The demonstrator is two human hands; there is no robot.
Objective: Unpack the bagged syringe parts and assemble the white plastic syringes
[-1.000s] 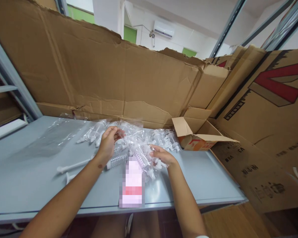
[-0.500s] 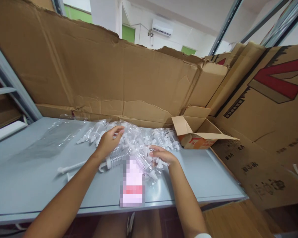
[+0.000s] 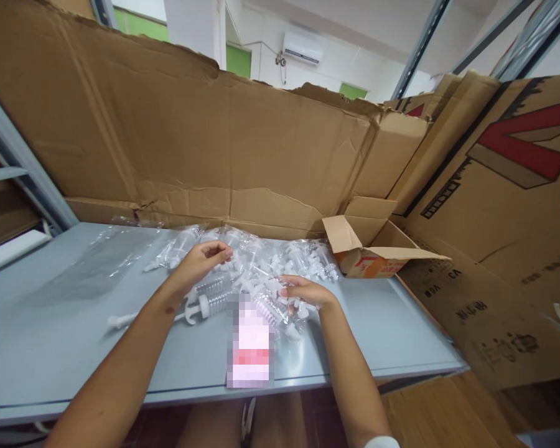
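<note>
My right hand [image 3: 307, 291] grips a clear plastic bag [image 3: 293, 316] from its right side; white nozzles and a clear ribbed syringe barrel show inside. Over the heap, my left hand [image 3: 211, 256] is closed, thumb against the fingertips; what it pinches, if anything, I cannot make out. Below it lies a loose syringe [image 3: 214, 305] with a clear ribbed barrel and a white plunger, partly behind my left forearm. More bagged syringes and white nozzles [image 3: 256, 252] are heaped behind the hands. A blurred-out pink and white rectangle [image 3: 252, 348] stands in front.
An open small cardboard box [image 3: 378, 267] stands at the table's right rear. Flat empty plastic bags [image 3: 98, 267] lie on the left of the grey table [image 3: 42, 354]. Tall cardboard sheets [image 3: 261, 143] wall off the back, and a large printed carton [image 3: 494, 249] borders the right.
My left hand has shifted slightly, and its fingers have curled closed. My right hand stays on the bag, with little movement. The loose syringe's white handle shows more clearly now.
</note>
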